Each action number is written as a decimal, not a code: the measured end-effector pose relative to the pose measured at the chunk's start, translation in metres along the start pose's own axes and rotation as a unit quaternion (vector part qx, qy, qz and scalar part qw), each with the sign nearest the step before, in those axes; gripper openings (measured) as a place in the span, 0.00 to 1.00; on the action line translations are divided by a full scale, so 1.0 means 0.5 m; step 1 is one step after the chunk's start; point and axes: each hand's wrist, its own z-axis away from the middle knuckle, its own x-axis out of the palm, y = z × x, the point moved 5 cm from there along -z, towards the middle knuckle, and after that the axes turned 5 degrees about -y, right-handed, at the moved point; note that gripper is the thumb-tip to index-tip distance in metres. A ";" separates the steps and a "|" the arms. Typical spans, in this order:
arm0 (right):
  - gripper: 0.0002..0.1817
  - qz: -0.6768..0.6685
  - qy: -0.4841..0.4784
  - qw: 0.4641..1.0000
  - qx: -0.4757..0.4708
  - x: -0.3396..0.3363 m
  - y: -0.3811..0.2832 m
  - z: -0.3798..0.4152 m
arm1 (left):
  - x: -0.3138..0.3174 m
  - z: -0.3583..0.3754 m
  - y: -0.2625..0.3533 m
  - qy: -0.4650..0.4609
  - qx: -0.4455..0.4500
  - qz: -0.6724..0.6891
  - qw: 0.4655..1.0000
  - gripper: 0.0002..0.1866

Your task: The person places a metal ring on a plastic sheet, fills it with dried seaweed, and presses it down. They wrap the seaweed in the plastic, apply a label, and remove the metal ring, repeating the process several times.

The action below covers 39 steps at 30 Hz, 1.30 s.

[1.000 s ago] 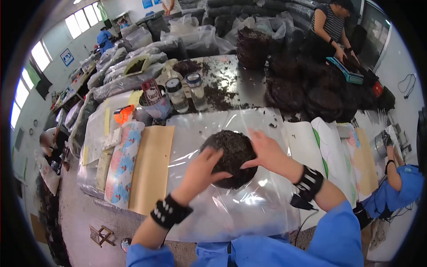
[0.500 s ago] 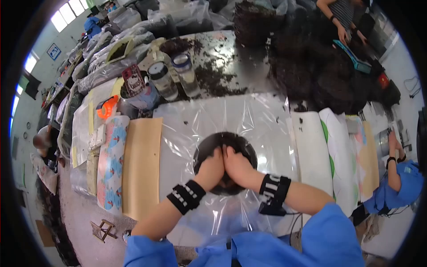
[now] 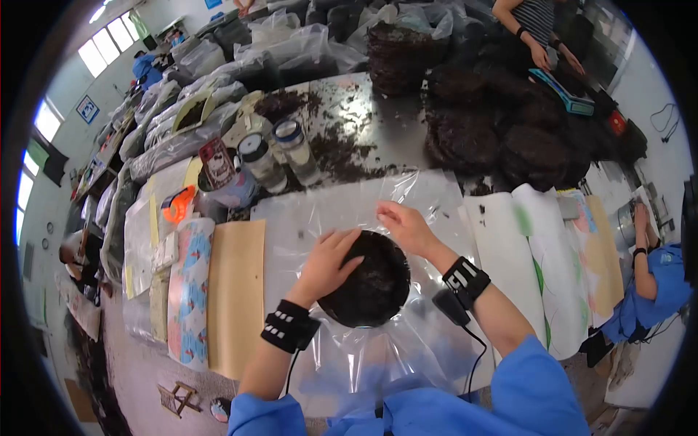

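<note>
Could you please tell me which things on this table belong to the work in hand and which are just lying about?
In use: dark round cake, clear plastic sheet, left hand, right hand.
Lying about: two jars, orange tool, brown paper, stacked cakes.

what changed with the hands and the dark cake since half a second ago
The hands have parted. The left hand now rests on the left edge of the dark round cake; the right hand has slid up off it to the clear plastic sheet at its far side. The cake stays on the sheet; the jars are unmoved.
</note>
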 end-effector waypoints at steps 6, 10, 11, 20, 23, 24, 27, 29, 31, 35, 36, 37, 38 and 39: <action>0.20 0.018 -0.068 0.996 0.055 0.004 0.126 0.020 | -0.005 0.013 -0.081 0.022 -0.036 0.226 0.973 0.27; 0.26 0.250 0.155 0.953 -0.065 -0.203 0.124 -0.016 | -0.015 -0.012 -0.047 -0.064 -0.050 0.086 0.993 0.31; 0.32 0.354 0.161 0.919 -0.066 -0.266 0.122 -0.032 | -0.011 -0.012 -0.051 -0.072 -0.069 0.095 0.990 0.32; 0.55 0.569 0.111 0.789 0.203 -0.397 0.245 -0.232 | -0.014 -0.009 -0.062 -0.036 -0.091 0.159 0.982 0.32; 0.54 0.547 0.128 0.819 0.118 -0.400 0.227 -0.205 | -0.013 -0.002 -0.071 -0.019 -0.097 0.168 0.981 0.31; 0.53 0.522 0.136 0.840 0.061 -0.399 0.208 -0.190 | -0.007 0.001 -0.071 -0.010 -0.100 0.176 0.979 0.31; 0.54 0.578 0.133 0.803 -0.051 -0.371 0.112 -0.115 | -0.001 0.007 -0.075 -0.008 -0.098 0.189 0.977 0.29; 0.54 0.597 0.128 0.788 -0.083 -0.353 0.025 -0.072 | -0.003 0.009 -0.073 0.006 -0.091 0.187 0.978 0.29; 0.52 0.597 0.123 0.778 -0.155 -0.322 -0.063 -0.021 | 0.007 0.015 -0.079 0.025 -0.079 0.176 0.981 0.27; 0.41 0.562 0.107 0.772 -0.276 -0.216 -0.224 0.067 | 0.023 0.028 -0.087 0.018 -0.087 0.189 0.978 0.29; 0.34 0.564 0.103 0.762 -0.301 -0.177 -0.256 0.091 | 0.020 0.033 -0.085 0.091 -0.107 0.327 0.934 0.31; 0.31 0.561 0.092 0.761 -0.314 -0.137 -0.277 0.113 | 0.014 0.038 -0.087 0.161 -0.124 0.455 0.867 0.34; 0.29 0.557 0.083 0.759 -0.325 -0.095 -0.288 0.138 | -0.005 0.043 -0.068 0.153 -0.125 0.452 0.870 0.34; 0.29 0.550 0.064 0.763 -0.333 -0.049 -0.292 0.161 | -0.033 0.058 -0.047 0.205 -0.141 0.624 0.741 0.36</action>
